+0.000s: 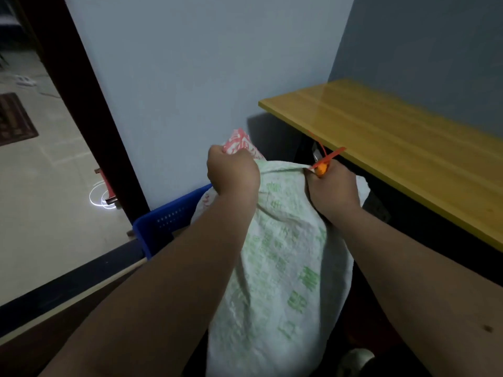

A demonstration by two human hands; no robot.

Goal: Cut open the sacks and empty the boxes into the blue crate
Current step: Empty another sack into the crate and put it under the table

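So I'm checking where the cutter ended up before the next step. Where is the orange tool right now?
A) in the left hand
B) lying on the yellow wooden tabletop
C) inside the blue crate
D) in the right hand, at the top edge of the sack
D: the orange tool sticks out of the right hand, which grips it at the bunched top edge of the sack; the left hand grips only sack fabric.

A pale blue wall (190,63) stands far; a yellow wooden tabletop (394,148) is right, a tiled floor (40,186) left.
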